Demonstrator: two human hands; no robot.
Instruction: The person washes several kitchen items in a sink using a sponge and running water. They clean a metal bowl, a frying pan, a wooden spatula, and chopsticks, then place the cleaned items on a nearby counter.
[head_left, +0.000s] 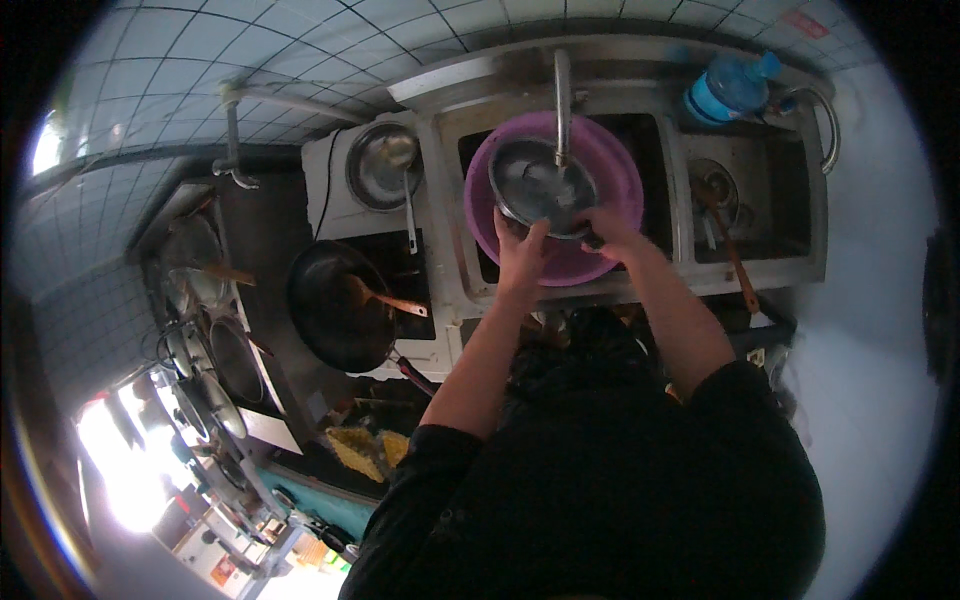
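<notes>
A round metal bowl (536, 176) is held tilted under the faucet (562, 105), over a large pink plastic basin (626, 169). My left hand (521, 251) grips the bowl's near left rim, thumb up along its edge. On the near right side of the bowl is my right hand (611, 232), its fingers bent at the rim and partly hidden. The inside of the bowl looks wet; whether water is running is hard to tell. The basin sits in the left compartment of a steel sink (679, 210).
Left of the sink, a metal bowl with a ladle (401, 154) stands beyond a black wok (337, 315) holding a wooden-handled spatula (390, 301). The right compartment holds dishes (716, 187) and a long wooden-handled utensil (731, 247). A blue plastic bottle (724, 90) stands behind it.
</notes>
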